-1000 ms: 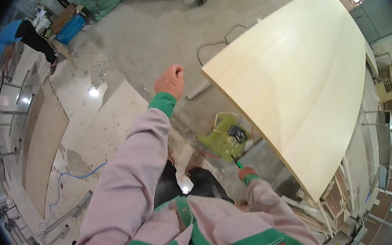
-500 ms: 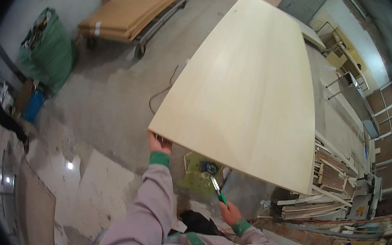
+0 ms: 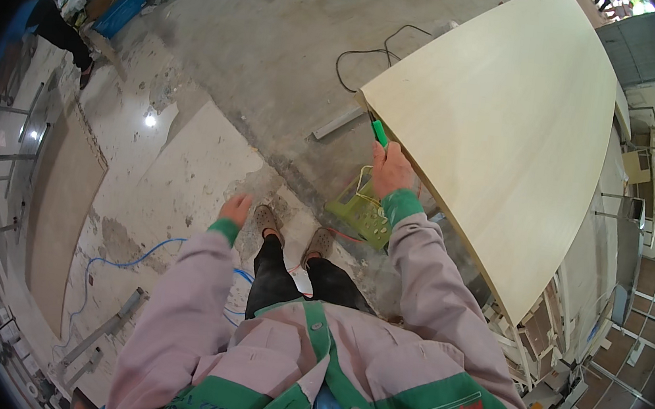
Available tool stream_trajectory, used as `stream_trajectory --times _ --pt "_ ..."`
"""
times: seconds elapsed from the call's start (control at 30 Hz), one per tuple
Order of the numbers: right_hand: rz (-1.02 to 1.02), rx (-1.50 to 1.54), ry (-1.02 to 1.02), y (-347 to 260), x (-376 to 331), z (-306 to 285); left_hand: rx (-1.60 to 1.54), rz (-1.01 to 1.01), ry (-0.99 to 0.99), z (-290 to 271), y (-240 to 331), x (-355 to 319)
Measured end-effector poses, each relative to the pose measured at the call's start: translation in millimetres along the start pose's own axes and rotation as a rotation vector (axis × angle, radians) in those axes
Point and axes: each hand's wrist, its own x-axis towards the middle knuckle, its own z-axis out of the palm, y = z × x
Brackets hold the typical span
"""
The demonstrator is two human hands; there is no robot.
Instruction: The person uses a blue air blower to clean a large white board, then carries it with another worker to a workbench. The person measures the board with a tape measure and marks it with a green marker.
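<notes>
A large pale wooden panel [image 3: 504, 119] stretches away on the right. My right hand [image 3: 392, 171] is wrapped around the green handle of a utility knife [image 3: 380, 133], its tip at the near-left corner of the panel, against the edge. Whether the blade is cutting there is too small to tell. My left hand [image 3: 236, 209] hangs low in front of me, apart from the panel, its fingers loose and nothing seen in them. Below the right hand stands a yellow-green plastic stool [image 3: 366, 215], partly covered by my hand and sleeve.
A black cable [image 3: 363, 51] and a grey bar [image 3: 338, 123] lie on the floor beyond the stool. Blue hose [image 3: 125, 265] runs across the floor at left. Wood scraps [image 3: 542, 331] are piled at right. Another person's leg [image 3: 62, 31] shows at far left, near a blue bin [image 3: 121, 12].
My left hand has let go of the panel's near-left corner and dropped back toward me. My right hand has carried the knife forward to that corner. The view has swung left and down.
</notes>
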Motion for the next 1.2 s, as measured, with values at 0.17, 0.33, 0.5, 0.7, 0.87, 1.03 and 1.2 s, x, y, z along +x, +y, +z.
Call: stream_trajectory --times 0.17,0.33,0.5,0.7,0.87,1.03,1.2 --pt "-0.049 -0.073 0.056 4.1 2.2 6.0 0.401 -0.282 0.001 -12.5 -199.1 -169.1" --pt "-0.059 -0.144 0.102 7.7 8.9 11.4 -0.250 -0.872 0.100 25.6 -255.6 -263.6" --pt "-0.032 -0.139 0.026 5.6 9.9 4.0 -0.485 -0.683 0.035 57.1 -206.0 -239.4" --pt "-0.021 -0.146 0.016 11.8 17.2 9.3 -0.562 -0.198 0.141 40.5 -105.8 -149.7" --pt "0.041 -0.313 -0.351 58.1 14.2 17.0 -0.491 -0.239 0.140 12.2 -66.8 -139.6" --pt "0.117 -0.290 -0.251 82.5 -35.7 6.2 -0.522 -0.451 0.153 19.0 -110.2 -189.2" --pt "-0.072 -0.073 -0.101 38.8 -18.8 5.5 -0.354 -0.670 -0.058 40.7 -165.6 -211.2"
